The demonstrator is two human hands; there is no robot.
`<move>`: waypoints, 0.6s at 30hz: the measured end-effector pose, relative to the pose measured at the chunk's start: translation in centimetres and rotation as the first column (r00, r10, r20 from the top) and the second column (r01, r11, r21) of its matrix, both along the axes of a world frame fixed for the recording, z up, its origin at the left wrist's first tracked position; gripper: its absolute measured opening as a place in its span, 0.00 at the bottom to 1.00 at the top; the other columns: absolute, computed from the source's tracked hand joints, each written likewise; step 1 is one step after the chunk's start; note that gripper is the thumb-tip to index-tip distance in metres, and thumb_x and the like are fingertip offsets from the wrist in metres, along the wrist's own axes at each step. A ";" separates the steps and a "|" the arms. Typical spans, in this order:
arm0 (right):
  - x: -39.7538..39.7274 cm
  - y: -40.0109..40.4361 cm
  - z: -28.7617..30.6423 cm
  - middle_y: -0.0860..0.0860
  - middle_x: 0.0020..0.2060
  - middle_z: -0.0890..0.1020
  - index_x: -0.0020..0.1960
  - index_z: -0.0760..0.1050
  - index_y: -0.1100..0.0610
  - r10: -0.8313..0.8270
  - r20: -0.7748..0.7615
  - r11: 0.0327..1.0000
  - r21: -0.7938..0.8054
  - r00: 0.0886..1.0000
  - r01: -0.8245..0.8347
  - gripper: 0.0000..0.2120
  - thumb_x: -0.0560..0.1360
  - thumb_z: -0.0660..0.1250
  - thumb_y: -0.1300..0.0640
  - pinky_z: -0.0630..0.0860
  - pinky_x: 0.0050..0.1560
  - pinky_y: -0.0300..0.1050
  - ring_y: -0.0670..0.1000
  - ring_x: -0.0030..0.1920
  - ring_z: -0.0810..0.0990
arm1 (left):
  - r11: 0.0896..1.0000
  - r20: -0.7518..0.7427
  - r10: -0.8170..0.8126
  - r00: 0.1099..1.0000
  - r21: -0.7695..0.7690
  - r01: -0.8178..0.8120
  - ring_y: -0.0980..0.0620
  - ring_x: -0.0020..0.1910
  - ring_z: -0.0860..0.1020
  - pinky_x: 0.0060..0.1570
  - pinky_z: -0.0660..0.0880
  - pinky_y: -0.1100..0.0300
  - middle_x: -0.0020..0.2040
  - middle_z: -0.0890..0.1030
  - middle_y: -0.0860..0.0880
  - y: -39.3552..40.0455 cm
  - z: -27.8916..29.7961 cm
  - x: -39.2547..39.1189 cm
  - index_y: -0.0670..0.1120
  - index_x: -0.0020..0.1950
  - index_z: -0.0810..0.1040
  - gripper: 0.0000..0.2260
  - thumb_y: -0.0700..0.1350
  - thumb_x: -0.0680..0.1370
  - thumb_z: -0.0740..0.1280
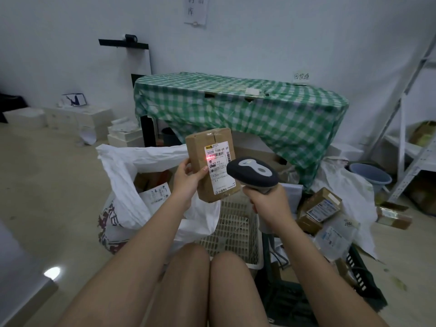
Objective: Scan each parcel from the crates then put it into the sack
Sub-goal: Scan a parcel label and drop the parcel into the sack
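Head view, green-checked table (259, 109) behind parcel (203, 152), sack (122, 185)

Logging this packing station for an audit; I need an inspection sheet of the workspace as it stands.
Surface: beige floor.
Job's things: brown parcel held up, red scanner light on its label; open white sack with a parcel inside; white crate; dark crate.
Clutter: parcels heaped right.
Hands: left hand grips the parcel; right hand grips the scanner.
Cables: scanner cable hangs down.
Surroundings: checked-cloth table, shelving, blue bucket.
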State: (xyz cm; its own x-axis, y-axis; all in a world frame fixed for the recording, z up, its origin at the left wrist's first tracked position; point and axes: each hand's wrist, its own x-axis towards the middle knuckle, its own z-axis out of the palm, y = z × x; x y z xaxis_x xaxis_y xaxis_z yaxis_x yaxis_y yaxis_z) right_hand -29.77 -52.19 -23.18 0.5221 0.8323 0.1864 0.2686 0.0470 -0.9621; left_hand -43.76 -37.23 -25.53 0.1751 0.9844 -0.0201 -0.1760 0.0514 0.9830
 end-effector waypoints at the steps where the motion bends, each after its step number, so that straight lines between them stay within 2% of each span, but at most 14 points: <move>1: 0.0 0.0 -0.1 0.57 0.27 0.72 0.38 0.73 0.67 -0.001 0.008 1.000 0.000 1.000 0.001 0.08 0.71 0.69 0.64 0.67 0.34 0.49 0.53 0.32 0.69 | 1.000 -0.001 0.002 1.000 0.002 -0.002 0.47 0.62 0.76 0.64 0.72 0.43 0.65 0.76 0.50 0.1 -0.1 0.0 0.51 0.71 0.68 0.27 0.42 0.74 0.72; 8: 0.0 0.1 -0.2 0.60 0.28 0.72 0.42 0.72 0.71 0.019 0.014 1.000 0.021 1.000 -0.020 0.08 0.72 0.69 0.65 0.68 0.34 0.49 0.54 0.31 0.69 | 1.000 -0.006 0.007 1.000 -0.002 -0.007 0.47 0.62 0.76 0.64 0.72 0.42 0.66 0.77 0.51 0.6 -0.6 -0.4 0.52 0.71 0.68 0.27 0.44 0.74 0.73; 14: -0.3 0.7 0.0 0.60 0.29 0.72 0.37 0.74 0.61 0.031 -0.038 0.999 0.012 0.999 -0.031 0.07 0.71 0.69 0.66 0.68 0.34 0.50 0.54 0.31 0.69 | 1.000 -0.003 0.025 1.000 -0.009 -0.025 0.46 0.64 0.75 0.65 0.71 0.42 0.68 0.75 0.49 0.7 -0.5 -0.8 0.52 0.72 0.66 0.28 0.44 0.74 0.72; 16: -0.4 1.0 0.0 0.60 0.29 0.72 0.38 0.73 0.64 0.026 -0.049 1.000 0.008 0.998 -0.026 0.06 0.71 0.69 0.67 0.68 0.35 0.49 0.54 0.32 0.69 | 1.000 0.021 0.022 1.000 -0.009 -0.022 0.46 0.63 0.76 0.63 0.73 0.44 0.67 0.75 0.49 0.6 -0.4 -1.2 0.51 0.72 0.66 0.28 0.43 0.75 0.72; 18: -0.4 1.5 -0.1 0.60 0.30 0.73 0.38 0.74 0.64 0.006 -0.057 1.000 0.005 0.998 -0.006 0.06 0.71 0.69 0.66 0.69 0.35 0.50 0.54 0.32 0.70 | 0.999 0.055 0.035 0.998 -0.004 -0.035 0.47 0.61 0.77 0.57 0.77 0.50 0.65 0.76 0.49 0.7 0.0 -1.9 0.49 0.72 0.67 0.27 0.41 0.75 0.71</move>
State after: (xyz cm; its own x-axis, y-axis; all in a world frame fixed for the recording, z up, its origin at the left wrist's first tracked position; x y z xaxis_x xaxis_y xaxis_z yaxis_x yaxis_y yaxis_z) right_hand -30.17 -50.65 -23.32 0.5267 0.8346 0.1610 0.2134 0.0534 -0.9755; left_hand -45.67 -36.50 -25.57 0.1411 0.9899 -0.0147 -0.2320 0.0475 0.9716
